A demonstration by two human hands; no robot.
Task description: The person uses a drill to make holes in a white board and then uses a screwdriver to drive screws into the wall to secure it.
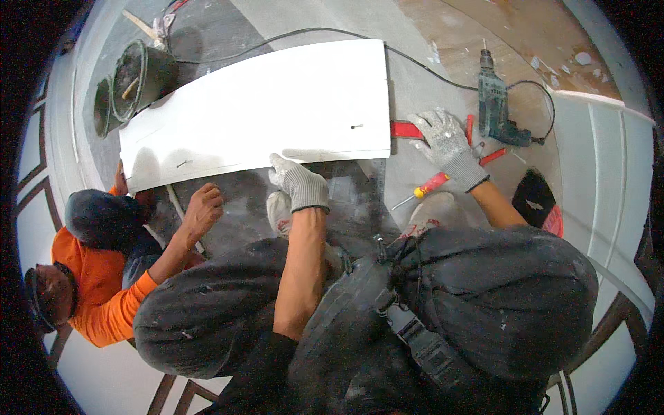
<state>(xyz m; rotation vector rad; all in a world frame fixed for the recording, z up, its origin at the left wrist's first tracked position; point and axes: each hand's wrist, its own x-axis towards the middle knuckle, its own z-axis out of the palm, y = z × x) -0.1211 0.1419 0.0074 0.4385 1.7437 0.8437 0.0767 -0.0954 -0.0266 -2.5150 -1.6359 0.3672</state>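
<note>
Can see the white board (256, 104) spread lengthwise over the floor (411, 86), with 2 small dark pins (356, 126) on its face, too small to name surely. At the near edge of the board, find the gloved left hand (302, 183), with fingers curled; cannot tell a pinch from a light touch, with the undersides hidden. Just off the right edge of the board, find the gloved right hand (446, 142), with fingers laid over the end of a red strip (403, 129); cannot tell a grasp from a mere rest, nor make out the strip's full length, cut off from sight at the board. Farther right of the board, note 1 power drill (492, 104), with a dark cord (315, 29) running past the board's far edge and lost to view near a dark bucket (166, 72) by the board's far left corner. Right of the board and nearer, see a red-and-yellow screwdriver (431, 185) and 2 slim red items (493, 156), hard to identify. Beyond the board's left end, spot a crouching co-worker (97, 290) in orange, with 1 bare hand (203, 207) near the board's near edge and the other mostly hidden at its left end.
</note>
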